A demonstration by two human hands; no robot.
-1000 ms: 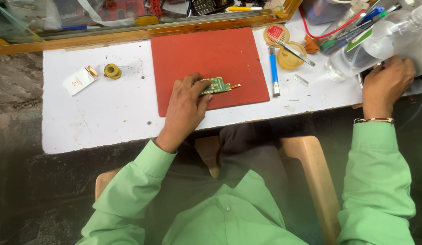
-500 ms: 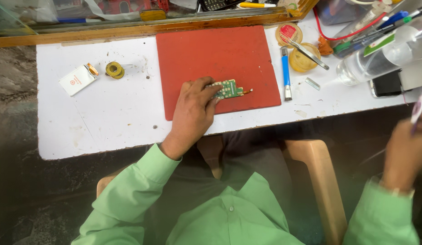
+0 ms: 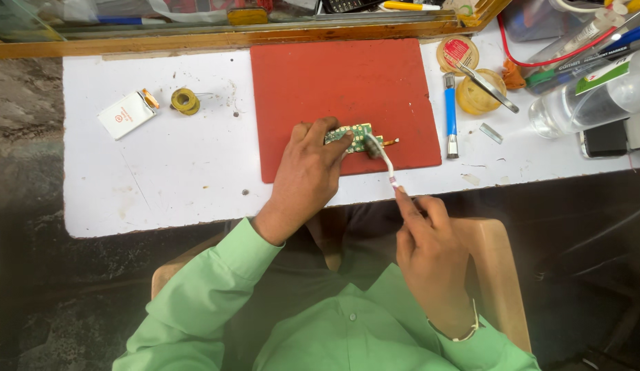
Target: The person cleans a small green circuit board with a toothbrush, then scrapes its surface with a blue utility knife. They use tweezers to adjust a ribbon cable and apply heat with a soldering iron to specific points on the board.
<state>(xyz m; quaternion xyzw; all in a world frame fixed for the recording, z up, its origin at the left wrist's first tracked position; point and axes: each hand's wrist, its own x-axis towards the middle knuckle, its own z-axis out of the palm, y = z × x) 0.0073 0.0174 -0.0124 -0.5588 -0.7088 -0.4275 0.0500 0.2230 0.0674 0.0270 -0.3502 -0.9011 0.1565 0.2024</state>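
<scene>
- On the far left of the white surface (image 3: 162,185) lies a small white box (image 3: 125,115) with an orange end, and just beside it to the right a yellow spool of wire (image 3: 185,101).
- Near the middle, a red mat (image 3: 320,75) lies flat on the surface, its far edge close to a wooden ledge (image 3: 196,41).
- On the mat's near part, the left hand (image 3: 307,175) presses down a small green circuit board (image 3: 352,137), fingers (image 3: 327,130) spread narrowly over its left end.
- Right of that, the right hand (image 3: 426,257) pinches a white toothbrush (image 3: 383,159) by its handle, fingers closed on it; the brush head touches the board's right side.
- Further right, off the mat, a blue-handled tool (image 3: 450,113) lies lengthwise, then round yellow tins (image 3: 471,93) with metal tweezers (image 3: 490,86) across them.
- At the far right, a clear plastic bottle (image 3: 595,103) lies on its side near a dark phone (image 3: 604,139).
</scene>
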